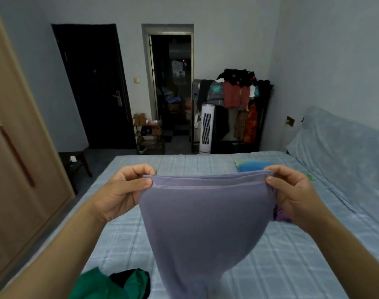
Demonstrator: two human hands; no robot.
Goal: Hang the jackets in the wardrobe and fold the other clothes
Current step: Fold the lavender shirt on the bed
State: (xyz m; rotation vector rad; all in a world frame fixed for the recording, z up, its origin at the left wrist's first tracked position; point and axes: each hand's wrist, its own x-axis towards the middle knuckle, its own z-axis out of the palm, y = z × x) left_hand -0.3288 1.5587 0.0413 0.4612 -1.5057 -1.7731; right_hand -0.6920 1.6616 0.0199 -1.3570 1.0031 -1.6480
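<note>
Your left hand (123,190) pinches one top corner of a purple garment (203,229) between thumb and curled fingers; your right hand (292,195) pinches the other corner the same way. The hemmed edge runs level from 9 to 3 o'clock between them, and the cloth hangs toward 6 o'clock, held up over the checked bed (281,266). Green and black clothes (119,283) lie at 7 o'clock, a blue piece (252,165) at 1. The wardrobe (18,158) stands at 9 o'clock.
</note>
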